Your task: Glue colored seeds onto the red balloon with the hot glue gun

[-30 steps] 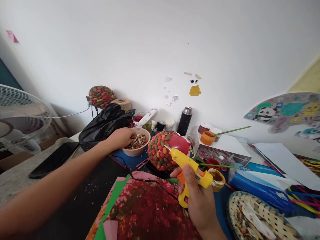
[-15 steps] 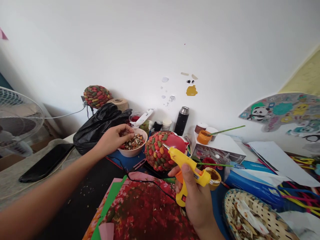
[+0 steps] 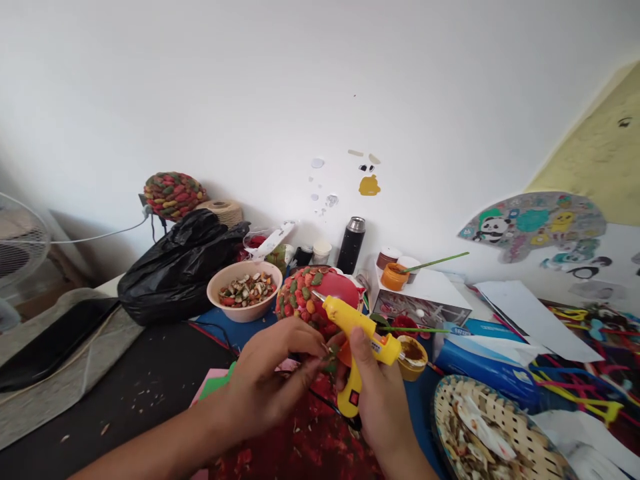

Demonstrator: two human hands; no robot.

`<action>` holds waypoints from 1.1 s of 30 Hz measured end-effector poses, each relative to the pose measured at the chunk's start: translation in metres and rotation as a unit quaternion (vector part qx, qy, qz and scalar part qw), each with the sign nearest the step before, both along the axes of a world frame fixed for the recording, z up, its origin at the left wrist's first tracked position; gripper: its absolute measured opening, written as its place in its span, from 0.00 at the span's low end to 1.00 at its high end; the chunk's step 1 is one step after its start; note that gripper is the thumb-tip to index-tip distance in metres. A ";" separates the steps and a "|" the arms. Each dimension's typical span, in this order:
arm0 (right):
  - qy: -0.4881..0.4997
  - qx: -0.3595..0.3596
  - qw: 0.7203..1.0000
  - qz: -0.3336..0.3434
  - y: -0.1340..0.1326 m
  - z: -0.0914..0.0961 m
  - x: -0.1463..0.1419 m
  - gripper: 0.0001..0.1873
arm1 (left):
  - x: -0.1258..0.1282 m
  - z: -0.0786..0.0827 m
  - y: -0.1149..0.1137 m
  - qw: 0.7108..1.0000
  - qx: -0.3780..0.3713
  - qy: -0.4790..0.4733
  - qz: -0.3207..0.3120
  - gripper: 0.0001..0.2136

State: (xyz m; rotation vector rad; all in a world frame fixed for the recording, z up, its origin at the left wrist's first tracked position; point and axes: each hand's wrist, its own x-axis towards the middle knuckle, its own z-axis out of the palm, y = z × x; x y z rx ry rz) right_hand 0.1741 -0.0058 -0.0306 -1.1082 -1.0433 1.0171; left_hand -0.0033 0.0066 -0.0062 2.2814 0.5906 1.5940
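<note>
Firmly, right hand (image 3: 384, 400) around glue gun (image 3: 361, 325).

You have two hands in view: your left hand (image 3: 270, 387) and your right hand (image 3: 380, 400). You can count one yellow glue gun (image 3: 360, 330), two seed-covered balls (image 3: 300, 303) (image 3: 173, 195), one bowl of seeds (image 3: 235, 312), one black bag (image 3: 175, 267), one flask (image 3: 351, 245), one woven basket (image 3: 440, 408), two green-handled brushes (image 3: 437, 262) (image 3: 420, 329) and one fan (image 3: 20, 247).
</note>
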 end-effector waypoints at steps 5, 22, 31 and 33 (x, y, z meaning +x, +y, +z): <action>-0.022 -0.006 0.999 0.036 0.000 0.002 -0.002 0.36 | -0.001 -0.014 0.005 1.000 -0.009 -0.018 0.010 0.13; -0.007 0.009 1.000 0.012 0.005 0.005 -0.007 0.22 | -0.007 -0.018 0.011 0.999 0.008 0.031 -0.004 0.10; -0.039 0.007 0.999 0.029 -0.001 0.026 -0.010 0.18 | -0.007 -0.021 0.014 0.999 0.014 0.042 0.018 0.08; -0.053 0.010 0.998 0.032 -0.002 0.025 -0.008 0.22 | -0.007 -0.022 0.014 0.998 0.024 0.057 0.028 0.08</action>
